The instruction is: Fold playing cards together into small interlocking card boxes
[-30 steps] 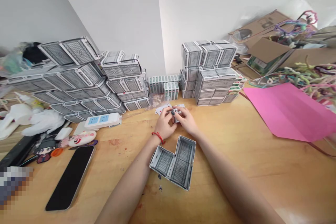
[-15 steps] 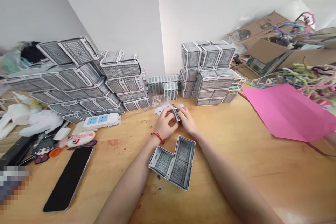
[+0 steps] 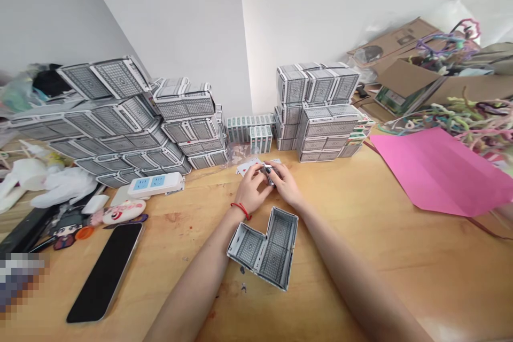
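Observation:
My left hand (image 3: 251, 187) and my right hand (image 3: 284, 184) meet over the wooden table (image 3: 360, 235), fingers pinched together on a small folded playing card (image 3: 270, 173). A red cord circles my left wrist. Loose playing cards (image 3: 245, 167) lie flat just beyond my hands. An L-shaped block made of folded patterned cards (image 3: 264, 248) rests on the table between my forearms, untouched.
Stacks of card blocks (image 3: 116, 117) stand at the back left and more card blocks (image 3: 320, 109) at back centre-right, with card packs (image 3: 252, 131) between. A phone (image 3: 106, 272), power strip (image 3: 156, 184) and toys lie left. Pink paper (image 3: 436, 171) and a cardboard box (image 3: 420, 75) of pipe cleaners sit right.
My fingers have shifted slightly on the small card; hands and arms stay in the same place.

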Available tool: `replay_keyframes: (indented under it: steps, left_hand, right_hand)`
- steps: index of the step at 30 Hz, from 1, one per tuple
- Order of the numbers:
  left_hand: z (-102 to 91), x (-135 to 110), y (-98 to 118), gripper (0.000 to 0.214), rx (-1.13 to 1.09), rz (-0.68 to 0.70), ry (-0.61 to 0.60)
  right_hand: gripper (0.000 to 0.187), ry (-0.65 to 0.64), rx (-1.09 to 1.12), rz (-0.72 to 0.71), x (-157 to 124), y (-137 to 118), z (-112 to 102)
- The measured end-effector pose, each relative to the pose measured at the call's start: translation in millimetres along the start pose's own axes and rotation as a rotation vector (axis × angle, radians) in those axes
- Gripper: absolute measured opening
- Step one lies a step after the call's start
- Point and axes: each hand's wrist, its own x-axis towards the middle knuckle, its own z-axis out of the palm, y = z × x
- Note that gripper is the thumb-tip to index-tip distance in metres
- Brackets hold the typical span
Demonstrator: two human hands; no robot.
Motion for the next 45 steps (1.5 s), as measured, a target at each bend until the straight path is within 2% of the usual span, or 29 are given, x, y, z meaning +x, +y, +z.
replay_keyframes:
  steps: [7,13,19,23,36,45]
  left_hand:
    - [2.2,-2,-6,0.011,-0.001,-0.006,0.015]
    - [1.9,-2,-7,0.015,0.005,-0.007,0.029]
    - [-0.3,-1,-3,0.008,-0.007,-0.044,0.025]
    - [-2.4,0,1,0.006,-0.052,-0.042,0.030]
    - [-4.4,-1,1,0.006,-0.097,0.042,0.079]
    - [-6.6,-2,7,0.011,-0.111,0.034,0.140]
  right_hand:
    - [0.030,0.004,0.118,0.060,1,-4,-1]
    - [0.032,0.007,0.272,0.200,2,-9,-4]
    - [0.043,-0.163,0.607,0.387,0,-4,-7]
    - [0.043,-0.196,0.734,0.429,0,-2,-9]
    - [0.048,-0.133,0.718,0.417,-1,-13,-7]
    - [0.055,-0.094,0.654,0.379,-3,-16,-5]
